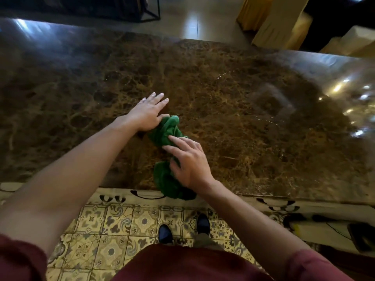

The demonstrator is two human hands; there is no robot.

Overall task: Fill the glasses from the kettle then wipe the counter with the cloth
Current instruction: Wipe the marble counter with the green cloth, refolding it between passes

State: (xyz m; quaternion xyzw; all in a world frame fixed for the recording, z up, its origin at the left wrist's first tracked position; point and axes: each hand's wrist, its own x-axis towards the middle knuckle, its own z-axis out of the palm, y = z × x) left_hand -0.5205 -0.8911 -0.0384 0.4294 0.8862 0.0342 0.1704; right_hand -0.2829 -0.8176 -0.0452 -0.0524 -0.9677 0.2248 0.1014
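Observation:
A crumpled green cloth (168, 132) lies on the brown marble counter (233, 128) near its front edge, one end hanging over the edge. My left hand (147, 113) lies flat on the counter with fingers spread, its thumb side touching the cloth's far end. My right hand (188, 159) rests on the middle of the cloth, fingers spread and pressing it down. Faint wet streaks (225, 75) show on the counter to the right. No kettle or glasses are in view.
Bright reflections glare on the counter's right end (349, 94). Beyond the far edge stand yellow-draped furniture (272, 23) and a dark metal frame (150, 11). Below the counter is patterned floor tile (113, 230), my shoes, and cables at right (334, 228).

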